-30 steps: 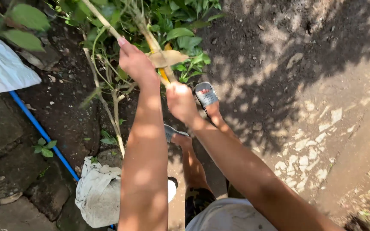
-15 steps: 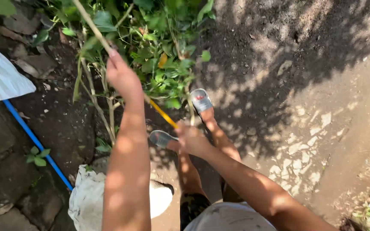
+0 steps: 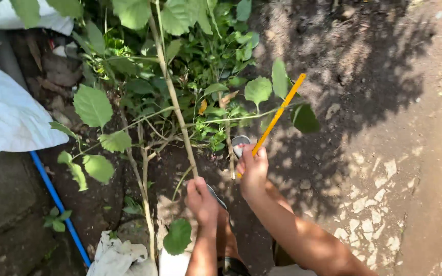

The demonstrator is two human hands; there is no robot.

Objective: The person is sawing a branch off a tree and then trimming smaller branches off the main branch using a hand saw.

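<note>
Two hands were busy in the head view: left hand [image 3: 201, 199] was clamped round the base of a thin pale stem [image 3: 172, 97], right hand [image 3: 252, 167] gripped a yellow-handled tool [image 3: 278, 115] angled up into the leaves. Looked like cutting stage; next I'd guess blade meets stem low, carefully.
</note>
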